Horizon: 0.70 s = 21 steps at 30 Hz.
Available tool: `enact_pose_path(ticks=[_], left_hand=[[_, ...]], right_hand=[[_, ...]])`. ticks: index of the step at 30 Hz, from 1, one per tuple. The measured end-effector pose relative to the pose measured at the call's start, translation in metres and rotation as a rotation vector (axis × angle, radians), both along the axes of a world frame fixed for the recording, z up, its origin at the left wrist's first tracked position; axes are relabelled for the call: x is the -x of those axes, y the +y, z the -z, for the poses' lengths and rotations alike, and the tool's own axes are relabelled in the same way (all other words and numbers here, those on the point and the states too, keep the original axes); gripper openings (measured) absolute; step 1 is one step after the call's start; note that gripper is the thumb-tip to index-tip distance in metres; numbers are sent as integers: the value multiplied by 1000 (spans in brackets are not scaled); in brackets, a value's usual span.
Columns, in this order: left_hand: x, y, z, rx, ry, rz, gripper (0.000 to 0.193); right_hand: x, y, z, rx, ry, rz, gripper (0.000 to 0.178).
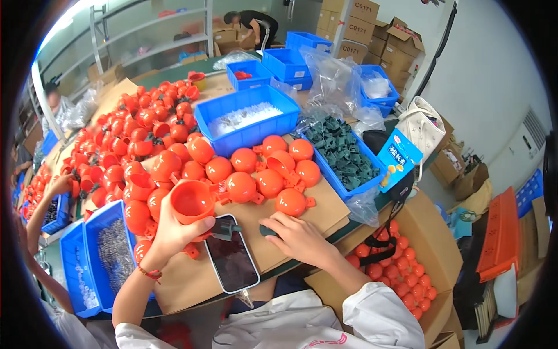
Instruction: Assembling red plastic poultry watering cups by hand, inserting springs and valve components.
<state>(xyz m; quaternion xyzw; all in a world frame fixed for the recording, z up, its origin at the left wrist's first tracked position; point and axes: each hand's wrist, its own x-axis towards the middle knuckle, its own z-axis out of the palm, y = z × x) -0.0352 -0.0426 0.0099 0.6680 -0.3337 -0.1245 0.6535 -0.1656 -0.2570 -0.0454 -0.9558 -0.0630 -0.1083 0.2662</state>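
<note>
My left hand (168, 230) is closed round a hollow orange-red plastic cup (193, 200), its open side facing up. A dark green plastic clip (224, 229) sticks out beside the thumb, above the phone; whether it is fixed to the cup I cannot tell. My right hand (299, 237) rests low over the cardboard, fingers curled on a small dark green piece (267, 230) mostly hidden beneath them. Between the hands lies a white-edged phone (233, 259) with a cable plugged in. Just beyond the hands sit several round red plastic parts (239, 187) with small side tabs.
Red parts (139, 134) are heaped to the left. Blue bins hold whitish small pieces (244, 116), dark green clips (340, 151) and metal springs (118, 250). A carton (436, 256) of red balls stands at right. A co-worker's hand (61, 185) reaches in at left.
</note>
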Motion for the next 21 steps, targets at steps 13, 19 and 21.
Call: enact_pose_path(ticks=[13, 19, 21], left_hand=[[12, 8, 3, -51, -241, 23, 47], [13, 7, 1, -24, -254, 51, 50], [14, 8, 2, -21, -269, 46, 51]], right_hand=[[-18, 16, -46, -972, -156, -251, 42], [-28, 22, -53, -835, -165, -282, 41], [-29, 24, -54, -799, -172, -278, 41]])
